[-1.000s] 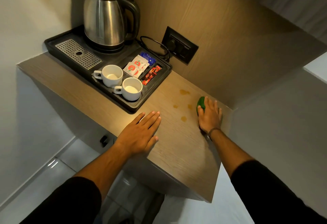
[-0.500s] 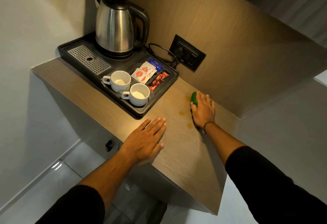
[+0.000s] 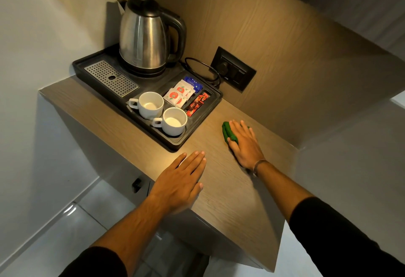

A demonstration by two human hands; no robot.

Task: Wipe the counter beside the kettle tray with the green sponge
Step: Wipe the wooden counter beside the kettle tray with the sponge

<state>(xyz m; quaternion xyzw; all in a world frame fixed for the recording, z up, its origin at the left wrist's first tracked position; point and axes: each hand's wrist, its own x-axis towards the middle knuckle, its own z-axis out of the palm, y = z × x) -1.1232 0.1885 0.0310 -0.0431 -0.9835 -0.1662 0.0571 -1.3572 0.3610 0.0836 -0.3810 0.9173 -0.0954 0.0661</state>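
The green sponge [image 3: 228, 131] lies on the wooden counter [image 3: 221, 189], just right of the black kettle tray [image 3: 197, 123]. My right hand [image 3: 244, 145] presses flat on top of the sponge; only its left edge shows. My left hand [image 3: 182, 182] rests palm down, fingers together, on the counter's front edge, holding nothing. No stains show on the wood around the sponge.
On the tray stand a steel kettle [image 3: 144, 35], two white cups [image 3: 152, 104] [image 3: 174, 121], sachets [image 3: 179, 95] and a drip grid [image 3: 110, 77]. A wall socket [image 3: 233, 70] with the kettle cord sits behind. The counter ends at a wall on the right.
My right hand has slid the sponge leftward toward the tray, across the brown spots; those spots no longer show. My left hand stays put on the front edge.
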